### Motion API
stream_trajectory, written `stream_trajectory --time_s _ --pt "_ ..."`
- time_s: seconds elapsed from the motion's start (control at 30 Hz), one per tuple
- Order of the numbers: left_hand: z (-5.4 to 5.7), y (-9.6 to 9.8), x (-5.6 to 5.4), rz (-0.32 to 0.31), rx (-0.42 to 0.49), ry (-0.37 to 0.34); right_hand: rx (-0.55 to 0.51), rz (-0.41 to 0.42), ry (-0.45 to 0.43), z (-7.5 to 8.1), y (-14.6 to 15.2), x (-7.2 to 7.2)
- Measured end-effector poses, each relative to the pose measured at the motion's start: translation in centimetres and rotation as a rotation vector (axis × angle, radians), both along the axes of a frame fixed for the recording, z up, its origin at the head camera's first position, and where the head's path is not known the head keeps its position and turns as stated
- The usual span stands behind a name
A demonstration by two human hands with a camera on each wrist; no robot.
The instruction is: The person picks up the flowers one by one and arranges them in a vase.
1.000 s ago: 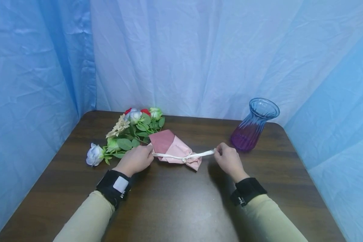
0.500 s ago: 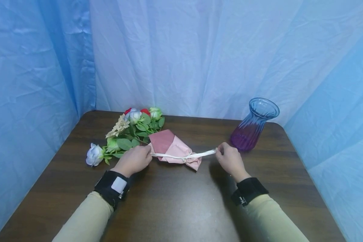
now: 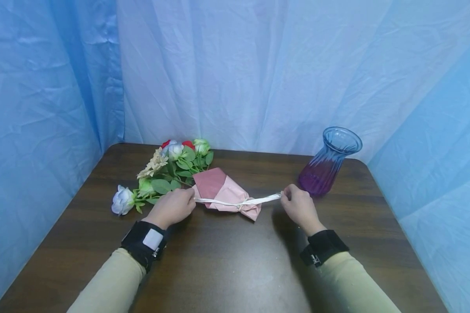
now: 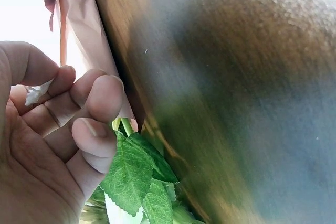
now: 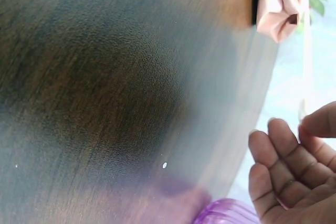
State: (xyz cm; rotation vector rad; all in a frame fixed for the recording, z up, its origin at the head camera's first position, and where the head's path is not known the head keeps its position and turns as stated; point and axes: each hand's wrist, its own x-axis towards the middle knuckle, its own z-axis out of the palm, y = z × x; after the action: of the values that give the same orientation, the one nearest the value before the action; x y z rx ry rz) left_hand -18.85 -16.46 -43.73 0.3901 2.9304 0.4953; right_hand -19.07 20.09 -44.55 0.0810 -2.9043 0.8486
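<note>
A white ribbon (image 3: 264,199) stretches nearly straight across a bouquet's pink wrapping paper (image 3: 235,191), around its gathered lower end. My left hand (image 3: 171,208) pinches one end of the ribbon between thumb and forefinger; in the left wrist view a white tip pokes out of that pinch. The other end is pinched by my right hand (image 3: 300,208), thumb against forefinger, the other fingers loosely bent. Artificial flowers (image 3: 154,164), white, cream, red and pale green with leaves, fan out of the paper toward the back left. Whether the ribbon is knotted at the gather is too small to tell.
A ribbed glass vase (image 3: 329,163), blue above and purple below, stands at the back right beyond my right hand. The dark wooden table (image 3: 227,269) carries everything. Blue curtains (image 3: 235,74) hang behind it and on both sides.
My hands have drawn slightly apart, the left a little left and the right a little right, pulling the ribbon longer between them. The bouquet and vase stay in place.
</note>
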Motion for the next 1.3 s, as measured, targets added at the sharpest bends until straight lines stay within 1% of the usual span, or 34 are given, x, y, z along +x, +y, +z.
stream_trajectory --time_s 0.47,0.73,1.07,1.3 --pt "-0.1 -0.4 -0.2 0.006 0.011 -0.01 0.005 -0.002 -0.015 0.2 0.4 0.2" --pt "0.3 -1.0 -0.1 0.032 0.027 -0.054 -0.016 -0.014 -0.045 0.5 0.8 0.2" --pt "0.2 -1.7 -0.2 0.035 0.028 -0.055 -0.019 -0.016 -0.063 0.7 1.1 0.1" --pt "0.4 -2.3 0.1 0.046 0.02 -0.048 -0.016 -0.038 -0.057 0.8 1.6 0.1"
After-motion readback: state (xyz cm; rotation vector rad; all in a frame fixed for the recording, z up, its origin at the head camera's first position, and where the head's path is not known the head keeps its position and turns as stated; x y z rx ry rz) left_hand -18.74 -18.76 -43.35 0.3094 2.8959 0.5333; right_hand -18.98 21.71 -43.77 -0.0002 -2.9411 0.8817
